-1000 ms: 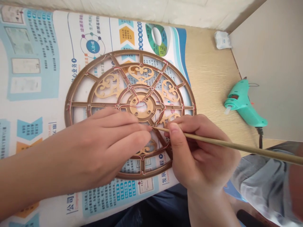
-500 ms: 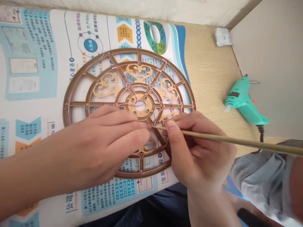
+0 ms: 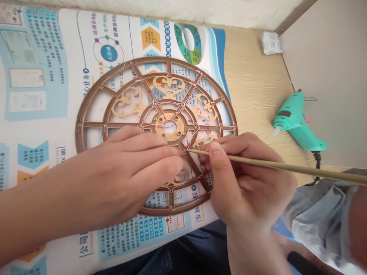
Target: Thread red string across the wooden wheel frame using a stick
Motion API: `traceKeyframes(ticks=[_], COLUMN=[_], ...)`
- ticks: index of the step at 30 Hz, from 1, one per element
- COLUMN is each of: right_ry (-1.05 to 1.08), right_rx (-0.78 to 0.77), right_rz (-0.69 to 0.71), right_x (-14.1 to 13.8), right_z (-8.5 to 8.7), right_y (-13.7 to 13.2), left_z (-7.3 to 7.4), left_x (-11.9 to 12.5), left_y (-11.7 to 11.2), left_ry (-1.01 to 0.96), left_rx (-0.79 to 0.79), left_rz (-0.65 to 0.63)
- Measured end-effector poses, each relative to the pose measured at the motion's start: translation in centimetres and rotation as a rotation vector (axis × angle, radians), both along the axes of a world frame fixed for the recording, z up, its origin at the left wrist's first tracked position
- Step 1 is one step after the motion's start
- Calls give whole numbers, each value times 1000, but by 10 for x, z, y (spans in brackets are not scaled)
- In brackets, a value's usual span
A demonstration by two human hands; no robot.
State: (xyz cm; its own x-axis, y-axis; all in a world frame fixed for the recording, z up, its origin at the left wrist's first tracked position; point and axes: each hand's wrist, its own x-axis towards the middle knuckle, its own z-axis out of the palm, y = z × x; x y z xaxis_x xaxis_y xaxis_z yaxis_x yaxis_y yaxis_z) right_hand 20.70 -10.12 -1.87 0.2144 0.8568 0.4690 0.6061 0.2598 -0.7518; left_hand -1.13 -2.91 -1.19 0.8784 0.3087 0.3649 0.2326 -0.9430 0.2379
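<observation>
A: How should the step in hand be done well?

B: The stick [image 3: 275,164] is gripped by the right hand [image 3: 246,179] close to its tapered tip, and small, low strokes are called for. The tip is placed at the lower-right spoke, just beside the fingertips of the left hand [image 3: 137,168]. Any wire met there should be nudged gently, never scraped.

A: And the left hand?

B: It is laid across the round frame [image 3: 177,123], fingers together (whether anything is pinched beneath them cannot be told). Light, even pressure should be applied so that the frame is not shifted.

A: Where is the frame set?

B: On the printed sheet [image 3: 48,137] spread over the worktop [image 3: 249,88], between the far and near edges. The glue gun [image 3: 301,128] is placed well apart, by the right edge.

A: How does the frame look?

B: It is brown, divided by concentric rings and spokes, with golden scrollwork [image 3: 169,95] set in some openings. The hub is pierced by a large central hole. Thin red and whitish wires [image 3: 197,130] are run along rings and spokes; the lower left is covered by the left hand.
</observation>
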Motion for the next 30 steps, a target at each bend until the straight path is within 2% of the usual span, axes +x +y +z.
traceKeyframes(ticks=[20,24,25,27,28,29,30], right_ry=[-38,1,36,125,171,209,231], right_rx=[-9,-8,-7,-15,-31,-49,-66], right_rz=[25,36,50,76,88,101,114], right_x=[-1,0,0,2,3,4,4], right_z=[-1,0,0,0,0,0,0], right_y=[1,4,5,7,8,9,9], left_z=[1,4,6,11,13,14,15], left_x=[11,3,-2,-13,-19,-24,-27], left_y=[1,-1,1,9,15,22,30], left_ry=[18,-16,-28,-84,-9,-3,101], left_rx=[23,27,28,39,24,54,-23], left_rz=[-55,-39,16,259,583,815,973])
